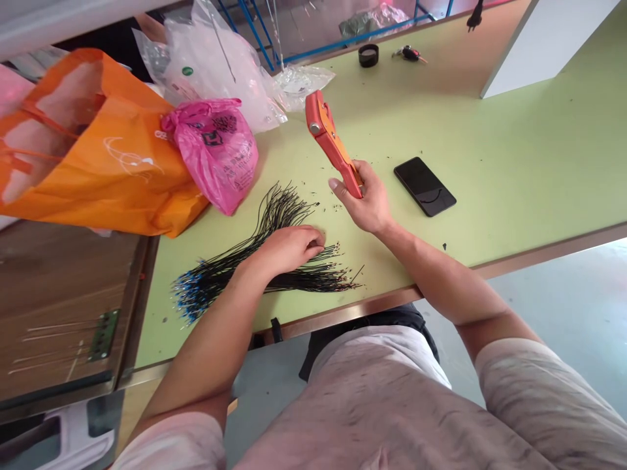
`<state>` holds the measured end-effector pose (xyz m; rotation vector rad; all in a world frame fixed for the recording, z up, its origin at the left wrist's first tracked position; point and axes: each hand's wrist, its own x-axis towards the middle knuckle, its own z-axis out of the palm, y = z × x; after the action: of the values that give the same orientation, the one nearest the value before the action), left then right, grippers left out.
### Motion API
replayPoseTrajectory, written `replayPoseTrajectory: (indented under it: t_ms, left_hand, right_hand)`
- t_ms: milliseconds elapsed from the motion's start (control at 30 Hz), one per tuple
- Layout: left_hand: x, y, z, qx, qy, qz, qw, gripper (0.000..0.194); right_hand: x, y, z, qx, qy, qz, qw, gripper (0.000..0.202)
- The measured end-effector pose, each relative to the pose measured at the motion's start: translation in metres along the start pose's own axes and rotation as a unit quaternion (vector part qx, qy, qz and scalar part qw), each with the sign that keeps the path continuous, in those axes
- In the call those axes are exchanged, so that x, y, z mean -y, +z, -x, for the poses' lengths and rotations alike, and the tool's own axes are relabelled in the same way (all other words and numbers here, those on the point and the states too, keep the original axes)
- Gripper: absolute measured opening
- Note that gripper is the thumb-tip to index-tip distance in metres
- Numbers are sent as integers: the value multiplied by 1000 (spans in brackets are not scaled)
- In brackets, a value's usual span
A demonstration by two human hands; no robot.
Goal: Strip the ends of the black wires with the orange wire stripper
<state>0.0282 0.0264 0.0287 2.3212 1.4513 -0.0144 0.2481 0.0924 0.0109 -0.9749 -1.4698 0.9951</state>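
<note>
My right hand [368,203] grips the handle of an orange crimping tool [327,137], held up above the green table [490,130] with its head pointing away from me. My left hand [287,249] rests palm down on a spread bundle of thin black wires [255,258], fingertips pinching at the wire ends near the middle. The wires have blue terminals [189,300] at their left ends and bare tips at the right, close to the table's front edge.
An orange bag [98,150], a pink plastic bag [218,150] and clear plastic bags [215,65] crowd the table's back left. A black phone [424,186] lies right of the tool. Black tape roll [368,55] and keys [409,53] sit far back. Brown bench [59,307] at left.
</note>
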Motion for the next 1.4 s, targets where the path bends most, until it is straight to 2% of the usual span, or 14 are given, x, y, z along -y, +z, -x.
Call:
replayPoseTrajectory:
  t_ms: [233,400,567,733,833,1167,1267,1400]
  left_hand:
    - [-20,7,-5,21,-32,-109,993,14]
    - [-21,12,-5,-11,-38,-124,992,15]
    - [-5,17,9,-96,-56,-23,994,11]
    - [5,29,17,-193,-69,112,972,26]
    - [6,35,18,-220,-64,148,962,31]
    - [1,45,15,-316,-57,271,907,30]
    - [-1,45,16,-332,-48,275,901,32]
    - [-3,45,15,-352,-43,273,894,31]
  right_hand:
    - [-2,0,0,17,-2,12,1000,60]
    - [-4,0,-1,13,3,2,1000,65]
    - [-3,0,0,31,6,12,999,60]
    - [-6,3,1,70,41,-24,996,57]
    - [-9,4,1,89,76,-31,993,54]
    - [-17,6,2,152,174,-127,965,35]
    - [-15,7,6,177,182,-137,957,34]
    - [-13,8,11,223,159,-130,953,36]
